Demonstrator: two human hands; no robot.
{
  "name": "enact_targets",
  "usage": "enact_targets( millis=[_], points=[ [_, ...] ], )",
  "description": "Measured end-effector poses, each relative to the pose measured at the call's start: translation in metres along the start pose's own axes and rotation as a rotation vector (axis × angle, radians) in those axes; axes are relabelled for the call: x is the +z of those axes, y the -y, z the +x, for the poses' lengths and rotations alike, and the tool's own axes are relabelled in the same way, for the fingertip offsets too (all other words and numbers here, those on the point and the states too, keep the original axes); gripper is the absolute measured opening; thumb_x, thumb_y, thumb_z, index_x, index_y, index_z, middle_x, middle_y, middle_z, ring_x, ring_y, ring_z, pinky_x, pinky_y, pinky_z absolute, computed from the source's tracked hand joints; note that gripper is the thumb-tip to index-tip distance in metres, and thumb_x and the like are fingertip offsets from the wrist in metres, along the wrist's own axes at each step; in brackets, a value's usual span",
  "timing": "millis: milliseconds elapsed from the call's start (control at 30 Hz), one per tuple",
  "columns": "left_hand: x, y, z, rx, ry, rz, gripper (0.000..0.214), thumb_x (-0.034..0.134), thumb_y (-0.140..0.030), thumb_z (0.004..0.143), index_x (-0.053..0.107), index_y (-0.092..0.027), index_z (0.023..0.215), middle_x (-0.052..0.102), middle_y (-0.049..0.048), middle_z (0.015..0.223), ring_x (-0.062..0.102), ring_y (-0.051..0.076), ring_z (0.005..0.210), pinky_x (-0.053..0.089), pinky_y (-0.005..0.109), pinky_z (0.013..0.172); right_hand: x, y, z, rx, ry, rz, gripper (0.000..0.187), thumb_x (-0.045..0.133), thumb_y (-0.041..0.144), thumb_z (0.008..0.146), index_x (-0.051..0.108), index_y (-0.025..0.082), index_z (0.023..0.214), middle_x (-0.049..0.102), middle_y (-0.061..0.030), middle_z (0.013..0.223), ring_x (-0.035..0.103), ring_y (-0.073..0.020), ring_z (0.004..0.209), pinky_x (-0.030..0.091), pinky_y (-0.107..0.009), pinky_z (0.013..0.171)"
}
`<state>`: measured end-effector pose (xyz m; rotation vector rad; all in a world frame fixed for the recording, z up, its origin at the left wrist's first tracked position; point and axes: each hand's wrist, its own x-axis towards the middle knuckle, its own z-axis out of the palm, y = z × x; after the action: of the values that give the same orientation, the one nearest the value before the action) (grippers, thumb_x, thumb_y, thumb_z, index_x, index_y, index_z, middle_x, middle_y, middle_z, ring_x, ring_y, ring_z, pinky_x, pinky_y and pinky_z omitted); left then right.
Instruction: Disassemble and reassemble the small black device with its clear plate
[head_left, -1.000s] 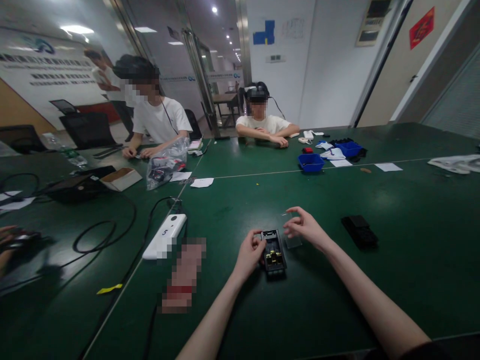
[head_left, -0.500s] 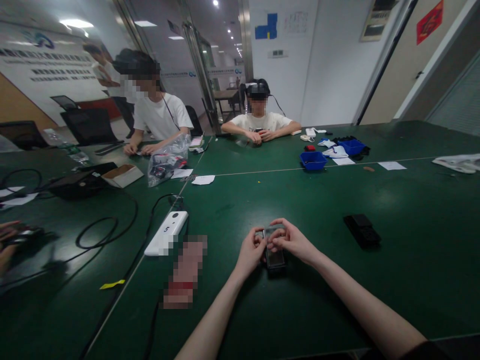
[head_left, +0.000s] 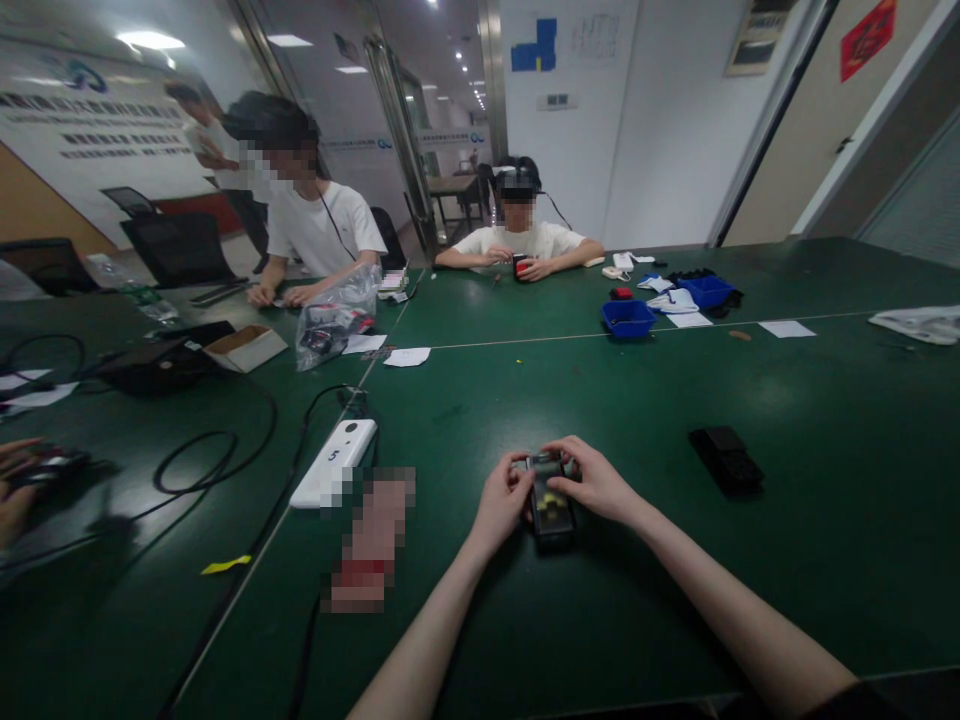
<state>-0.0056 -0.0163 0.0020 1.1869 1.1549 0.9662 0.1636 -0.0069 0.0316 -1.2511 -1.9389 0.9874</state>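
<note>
A small black rectangular device (head_left: 553,522) lies at table height in front of me, its long side pointing away from me. Yellow-green patches show on its glossy face, too blurred to read. Along its left edge, my left hand (head_left: 508,496) is closed with the thumb at the rim. My right hand (head_left: 589,478) grips the upper right edge, fingers curled over the far end and thumb on the face. The fingertips at the far end are partly hidden.
A black folded item (head_left: 726,458) lies to the right. Left are a white power bank (head_left: 334,465) marked 5, black cables and a yellow strip (head_left: 226,566). Farther off are a blue tray (head_left: 628,320) and a plastic bag (head_left: 330,330). Other people sit around the green table (head_left: 450,400).
My right fingers have moved off the middle of the device's face to its right and far edges. Yellow-green patches now show there. The person opposite now holds up a red and black item.
</note>
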Motion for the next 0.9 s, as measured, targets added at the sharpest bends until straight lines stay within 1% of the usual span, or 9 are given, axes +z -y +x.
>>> enact_targets(
  millis=[100, 300, 400, 467, 567, 633, 700, 800, 900],
  points=[
    [-0.002, 0.001, 0.0, -0.009, 0.003, -0.008, 0.035, 0.051, -0.044, 0.081, 0.048, -0.017, 0.103, 0.049, -0.0074, 0.055, 0.049, 0.008, 0.037, 0.041, 0.018, 0.037, 0.0, -0.004, 0.0, -0.033, -0.016, -0.063, 0.036, 0.063, 0.017, 0.072, 0.059, 0.019, 0.108, 0.053, -0.0084, 0.114, 0.048, -0.0214, 0.111, 0.039, -0.038, 0.094],
    [-0.002, 0.002, 0.001, -0.008, -0.009, -0.021, 0.037, 0.056, -0.044, 0.077, 0.048, -0.017, 0.101, 0.047, -0.0082, 0.054, 0.049, 0.008, 0.039, 0.041, 0.018, 0.037, 0.004, -0.012, 0.002, 0.029, 0.054, 0.045, 0.04, 0.06, 0.016, 0.073, 0.055, 0.019, 0.113, 0.058, -0.0092, 0.115, 0.054, -0.0199, 0.105, 0.044, -0.037, 0.089],
    [0.0, 0.002, 0.001, -0.007, -0.021, -0.017, 0.039, 0.062, -0.042, 0.073, 0.047, -0.017, 0.098, 0.046, -0.0097, 0.054, 0.046, 0.007, 0.037, 0.042, 0.018, 0.037, 0.007, -0.018, 0.0, 0.122, 0.027, 0.154, 0.051, 0.062, 0.018, 0.072, 0.049, 0.018, 0.121, 0.06, -0.0111, 0.115, 0.057, -0.0206, 0.105, 0.045, -0.039, 0.09],
    [0.002, 0.001, 0.001, -0.006, -0.034, -0.026, 0.039, 0.063, -0.041, 0.071, 0.046, -0.017, 0.097, 0.045, -0.0101, 0.054, 0.045, 0.006, 0.038, 0.042, 0.018, 0.038, 0.011, -0.022, -0.003, 0.157, -0.001, 0.192, 0.05, 0.061, 0.023, 0.074, 0.049, 0.016, 0.122, 0.062, -0.0123, 0.112, 0.06, -0.0212, 0.102, 0.046, -0.039, 0.089],
    [0.003, -0.001, 0.0, 0.002, -0.045, -0.043, 0.038, 0.064, -0.04, 0.07, 0.046, -0.017, 0.095, 0.046, -0.0098, 0.055, 0.048, 0.006, 0.041, 0.043, 0.017, 0.039, 0.017, -0.024, -0.011, 0.117, -0.033, 0.168, 0.038, 0.054, 0.03, 0.081, 0.055, 0.015, 0.116, 0.064, -0.0129, 0.109, 0.061, -0.0222, 0.101, 0.045, -0.041, 0.091],
    [0.003, -0.002, 0.0, 0.01, -0.049, -0.059, 0.038, 0.065, -0.039, 0.069, 0.046, -0.017, 0.093, 0.046, -0.0093, 0.057, 0.049, 0.006, 0.043, 0.043, 0.017, 0.04, 0.02, -0.022, -0.016, 0.075, -0.067, 0.113, 0.038, 0.051, 0.032, 0.083, 0.055, 0.015, 0.118, 0.063, -0.0134, 0.115, 0.058, -0.0235, 0.107, 0.042, -0.043, 0.096],
    [0.002, -0.004, -0.001, 0.015, -0.06, -0.092, 0.039, 0.066, -0.039, 0.068, 0.046, -0.017, 0.093, 0.047, -0.0088, 0.06, 0.05, 0.006, 0.043, 0.044, 0.017, 0.041, 0.024, -0.018, -0.021, 0.046, -0.088, 0.075, 0.046, 0.051, 0.034, 0.083, 0.05, 0.016, 0.126, 0.057, -0.0136, 0.125, 0.052, -0.0242, 0.116, 0.037, -0.044, 0.1],
    [0.003, -0.006, -0.003, 0.026, -0.075, -0.146, 0.043, 0.068, -0.04, 0.066, 0.044, -0.018, 0.095, 0.051, -0.0068, 0.066, 0.053, 0.007, 0.048, 0.047, 0.018, 0.044, 0.028, -0.016, -0.025, 0.022, -0.05, 0.095, 0.063, 0.052, 0.035, 0.083, 0.031, 0.017, 0.14, 0.046, -0.0131, 0.137, 0.044, -0.0226, 0.126, 0.034, -0.042, 0.104],
    [0.004, -0.007, -0.004, 0.029, -0.058, -0.176, 0.046, 0.068, -0.04, 0.066, 0.043, -0.019, 0.098, 0.054, -0.0041, 0.074, 0.057, 0.008, 0.052, 0.05, 0.021, 0.047, 0.026, -0.016, -0.024, -0.012, -0.026, 0.099, 0.067, 0.05, 0.034, 0.084, 0.023, 0.019, 0.143, 0.04, -0.0119, 0.142, 0.04, -0.0217, 0.129, 0.032, -0.041, 0.106]
  ],
)
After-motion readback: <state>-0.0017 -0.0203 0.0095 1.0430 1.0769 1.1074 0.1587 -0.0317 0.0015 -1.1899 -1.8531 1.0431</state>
